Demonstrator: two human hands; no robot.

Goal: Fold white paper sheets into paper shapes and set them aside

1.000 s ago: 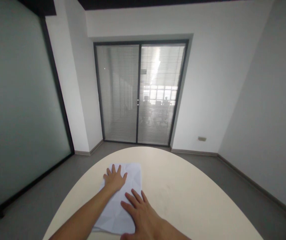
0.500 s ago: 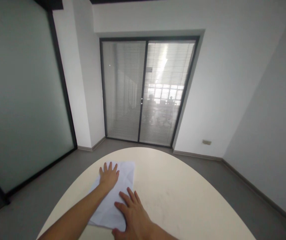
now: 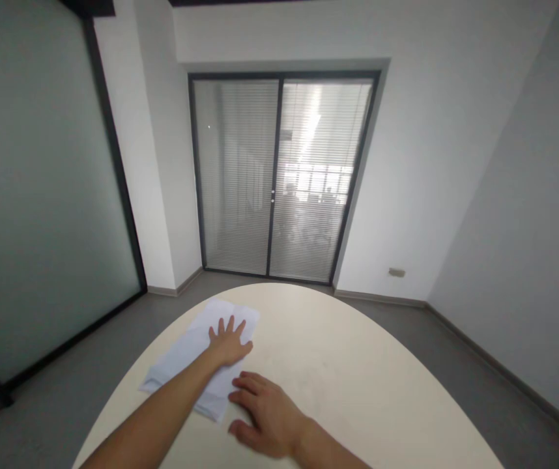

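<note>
A creased white sheet of paper (image 3: 191, 352) lies on the left part of the round cream table (image 3: 358, 384). Its near end shows a folded or layered edge. My left hand (image 3: 230, 343) rests flat on the sheet's right half, fingers spread. At the paper's right edge is my right hand (image 3: 267, 415), with its fingers slightly bent and the thumb held apart. Its fingertips reach the paper's margin, but whether they press on it I cannot tell. My left forearm crosses over the sheet and hides part of it.
Beyond the table is a dark-framed glass door (image 3: 274, 176) with blinds. A frosted glass panel (image 3: 45, 195) stands on the left, and white walls with a small wall plate (image 3: 397, 272) are on the right. Grey floor surrounds the table.
The paper has turned and shifted to the left at its near end. My left hand has moved right and slightly nearer; my right hand has slid off the sheet to its edge.
</note>
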